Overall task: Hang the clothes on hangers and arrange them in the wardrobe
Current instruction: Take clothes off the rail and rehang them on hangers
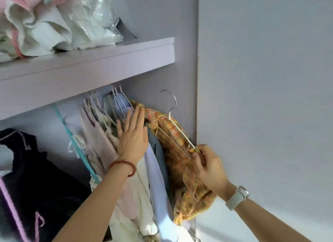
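Head view, looking up into the wardrobe. Nearest the camera, two bare forearms are seen rising from the lower edge. A red bead bracelet (pixel 124 165) is worn on the left wrist; a pale watch (pixel 237 196) is worn on the right.

Left hand (pixel 132 135): fingers are held straight and together, palm laid flat against the hanging clothes (pixel 126 178), pressing on them at the side facing the plaid garment. Nothing is gripped by it.

Right hand (pixel 209 166): fingers are curled, and the grip is closed on the near end of a white wire hanger (pixel 180 131) together with the cloth of the orange-yellow plaid garment (pixel 182 162) draped over it. The garment is bunched on the hanger, at the right end of the row, just beside the wardrobe's side panel (pixel 187 61). The hanger's metal hook (pixel 171 99) is seen standing free in the air below the shelf; whether it rests on a rail cannot be told, as no rail is visible.

Further in, pale lilac, cream and white garments are hung on white wire hangers, packed close. A turquoise hanger (pixel 75 144) is hung left of them, apart. A dark garment with pink trim (pixel 27 169) is seen at far left.

Above, a lilac shelf (pixel 108 56) carries crumpled white and pink cloth (pixel 36 25) and a pale plastic bag (pixel 93 16).
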A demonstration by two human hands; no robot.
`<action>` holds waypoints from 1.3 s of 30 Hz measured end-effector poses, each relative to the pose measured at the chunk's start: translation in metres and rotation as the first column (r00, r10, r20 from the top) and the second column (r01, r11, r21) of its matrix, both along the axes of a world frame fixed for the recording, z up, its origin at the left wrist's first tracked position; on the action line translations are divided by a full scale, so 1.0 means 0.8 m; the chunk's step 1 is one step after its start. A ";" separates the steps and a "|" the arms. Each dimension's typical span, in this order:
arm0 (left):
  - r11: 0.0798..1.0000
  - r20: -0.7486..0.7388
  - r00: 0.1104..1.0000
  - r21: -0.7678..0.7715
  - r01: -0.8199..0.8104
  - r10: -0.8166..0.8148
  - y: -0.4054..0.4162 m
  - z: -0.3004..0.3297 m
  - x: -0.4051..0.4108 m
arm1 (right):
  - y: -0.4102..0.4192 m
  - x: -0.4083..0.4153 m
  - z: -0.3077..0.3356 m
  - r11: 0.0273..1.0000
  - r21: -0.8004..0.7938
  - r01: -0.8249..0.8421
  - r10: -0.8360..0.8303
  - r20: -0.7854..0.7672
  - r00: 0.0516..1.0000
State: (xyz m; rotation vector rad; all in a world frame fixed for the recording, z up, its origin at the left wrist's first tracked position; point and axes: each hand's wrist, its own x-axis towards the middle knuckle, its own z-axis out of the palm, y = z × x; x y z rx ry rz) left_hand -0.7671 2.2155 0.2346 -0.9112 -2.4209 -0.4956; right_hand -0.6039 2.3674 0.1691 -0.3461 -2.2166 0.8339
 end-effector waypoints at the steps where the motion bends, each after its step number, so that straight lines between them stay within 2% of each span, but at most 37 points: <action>1: 0.995 -0.034 0.995 -0.015 0.094 -0.095 0.005 0.000 0.016 | 0.000 0.029 -0.002 1.000 0.026 0.017 -0.017 0.014 1.000; 3: 0.961 -0.043 0.963 -0.084 0.263 -0.268 0.016 -0.002 0.048 | 0.001 0.089 -0.002 0.995 0.079 0.059 -0.064 0.067 0.996; 7: 0.853 0.030 0.862 -0.127 0.506 -0.507 0.038 -0.013 0.119 | 0.006 0.211 -0.005 0.963 0.194 0.187 -0.219 0.157 0.963; 10: 0.749 0.249 0.732 -0.038 0.661 -0.634 0.052 -0.032 0.188 | 0.006 0.295 -0.019 0.899 0.274 0.343 -0.401 0.193 0.896; 12: 0.687 0.294 0.652 0.021 0.727 -0.699 0.061 -0.052 0.238 | 0.007 0.345 -0.032 0.826 0.274 0.494 -0.549 0.184 0.816; 16: 0.599 0.362 0.524 0.133 0.790 -0.771 0.084 -0.089 0.333 | -0.010 0.439 -0.072 0.677 0.233 0.698 -0.736 0.201 0.646; 18: 0.551 0.402 0.466 0.122 0.826 -0.788 0.102 -0.106 0.372 | -0.031 0.488 -0.096 0.627 0.178 0.759 -0.775 0.239 0.584; 21: 0.475 0.547 0.363 0.075 0.877 -0.755 0.126 -0.134 0.434 | -0.077 0.562 -0.119 0.549 0.079 0.832 -0.805 0.318 0.501; 23: 0.388 0.608 0.278 0.053 0.920 -0.744 0.138 -0.153 0.485 | -0.113 0.613 -0.127 0.467 0.055 0.883 -0.832 0.365 0.417; 27: 0.097 0.702 0.000 0.098 0.991 -0.712 0.151 -0.175 0.604 | -0.195 0.704 -0.128 0.235 0.022 0.972 -0.863 0.465 0.198; 30: -0.127 0.755 -0.196 0.150 0.981 -0.625 0.158 -0.177 0.708 | -0.256 0.765 -0.113 -0.025 0.083 0.996 -0.894 0.443 -0.059; 33: -0.327 0.795 -0.349 0.201 0.923 -0.496 0.145 -0.165 0.818 | -0.315 0.818 -0.090 -0.293 0.119 0.949 -0.848 0.425 -0.316; 36: -0.454 0.769 -0.475 0.272 0.848 -0.427 0.118 -0.142 0.923 | -0.368 0.866 -0.059 -0.522 0.176 0.835 -0.783 0.288 -0.551; 39: -0.505 0.718 -0.588 0.374 0.778 -0.372 0.089 -0.115 1.012 | -0.405 0.919 -0.028 -0.678 0.296 0.673 -0.666 0.139 -0.733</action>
